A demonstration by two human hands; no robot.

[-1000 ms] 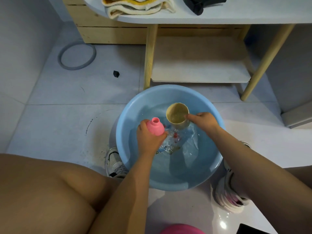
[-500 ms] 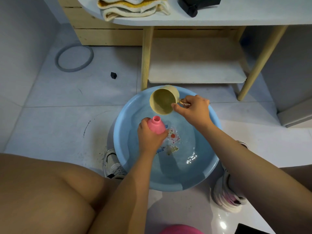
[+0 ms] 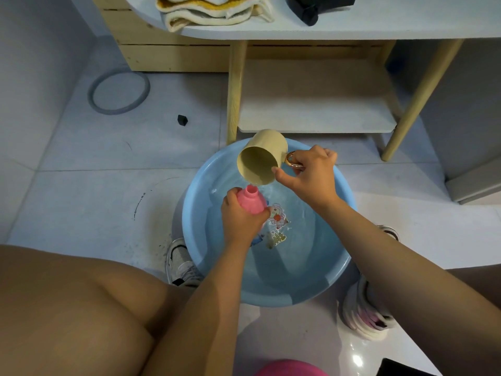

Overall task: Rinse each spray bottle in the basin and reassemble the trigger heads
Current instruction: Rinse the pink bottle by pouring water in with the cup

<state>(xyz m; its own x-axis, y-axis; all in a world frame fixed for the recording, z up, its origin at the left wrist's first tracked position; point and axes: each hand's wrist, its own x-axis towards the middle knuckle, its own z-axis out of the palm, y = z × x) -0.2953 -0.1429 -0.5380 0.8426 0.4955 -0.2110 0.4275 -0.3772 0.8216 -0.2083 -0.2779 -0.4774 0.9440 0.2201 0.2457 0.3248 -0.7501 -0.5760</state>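
Observation:
My left hand grips a pink spray bottle upright over the blue basin, its neck open with no trigger head on it. My right hand holds a beige cup by its handle, tipped toward the bottle's neck, with a thin stream of water leaving its lip. The basin holds shallow water over a cartoon print on its bottom. A black trigger head lies on the table top at the back.
A light table with wooden legs and a low shelf stands just behind the basin. Folded towels lie on it. A grey ring and a small black piece are on the tiled floor. My knees and shoes flank the basin.
My right hand lifted the cup out of the basin water, then tipped it over the pink bottle's neck. My left hand kept the bottle in about the same place.

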